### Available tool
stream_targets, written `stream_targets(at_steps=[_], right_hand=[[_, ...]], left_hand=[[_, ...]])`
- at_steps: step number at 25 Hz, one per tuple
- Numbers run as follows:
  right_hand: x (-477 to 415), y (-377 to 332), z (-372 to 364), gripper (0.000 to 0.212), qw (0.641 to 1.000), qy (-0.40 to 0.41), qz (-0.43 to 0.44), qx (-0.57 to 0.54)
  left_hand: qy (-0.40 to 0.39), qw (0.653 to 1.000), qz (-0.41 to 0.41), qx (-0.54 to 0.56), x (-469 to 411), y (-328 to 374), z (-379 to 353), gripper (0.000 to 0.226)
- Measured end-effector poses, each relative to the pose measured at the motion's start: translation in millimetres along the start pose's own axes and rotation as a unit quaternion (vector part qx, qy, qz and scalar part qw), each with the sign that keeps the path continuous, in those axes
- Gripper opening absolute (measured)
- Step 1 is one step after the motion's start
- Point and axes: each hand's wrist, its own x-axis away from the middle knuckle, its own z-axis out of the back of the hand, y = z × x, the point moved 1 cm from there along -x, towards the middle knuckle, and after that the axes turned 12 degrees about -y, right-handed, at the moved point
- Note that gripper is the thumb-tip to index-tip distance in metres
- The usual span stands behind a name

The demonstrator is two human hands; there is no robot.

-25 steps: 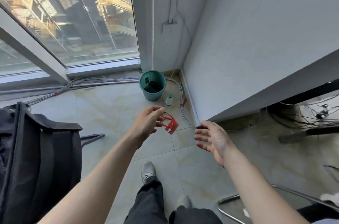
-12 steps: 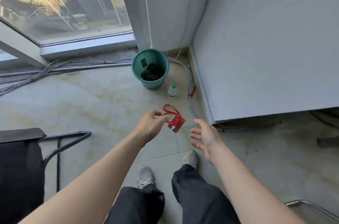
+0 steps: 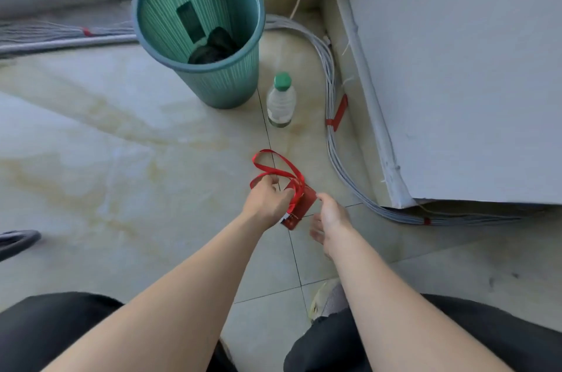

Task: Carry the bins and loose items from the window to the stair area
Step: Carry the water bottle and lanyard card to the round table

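Pinching the red lanyard [image 3: 304,204], the left hand [image 3: 267,201] holds it beside the relaxed right hand [image 3: 331,219].

1 green ribbed waste bin [image 3: 222,82], w/ 1 black bundle [image 3: 216,47] inside. 1 clear plastic bottle [image 3: 281,103], 1 green cap on it. 1 red lanyard [image 3: 282,171] w/ 1 red card [image 3: 304,204]. 1 run of grey cables [image 3: 331,140] on the floor, 3 red ties [image 3: 336,116] on it that I can see. My hands: 2, i.e. left hand [image 3: 267,201] & right hand [image 3: 330,219]. 1 shoe [image 3: 333,298] showing. 1 dark tube end [image 3: 15,242] at far left.
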Motion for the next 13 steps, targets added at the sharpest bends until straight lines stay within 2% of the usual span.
stream_targets(at_steps=[2,5,8,10,13], right_hand=[[-39.7,3.2,1.2,0.03,1.0,0.019,0.007,0.014],[-74.1,12.5,-1.1,0.055,0.999,0.033,0.017,0.004],[-86.2,22.2,-4.6,0.047,0.999,0.03,0.032,-0.007],[-84.3,24.3,-0.6,0.042,0.999,0.018,0.026,-0.001],[-83.4,26.3,6.1,0.021,1.0,-0.014,0.026,-0.006]], left_hand=[[0.014,0.999,-0.008,-0.038,-37.1,-15.3,-10.2,0.073],[0.02,0.996,-0.017,-0.081,-68.1,-28.2,-25.8,0.087],[0.038,0.996,-0.001,-0.077,-92.0,-46.4,-37.2,0.094],[0.041,0.997,0.0,-0.07,-95.1,-51.6,-37.9,0.081],[0.004,0.997,0.002,-0.076,-89.7,-52.0,-35.3,0.036]])
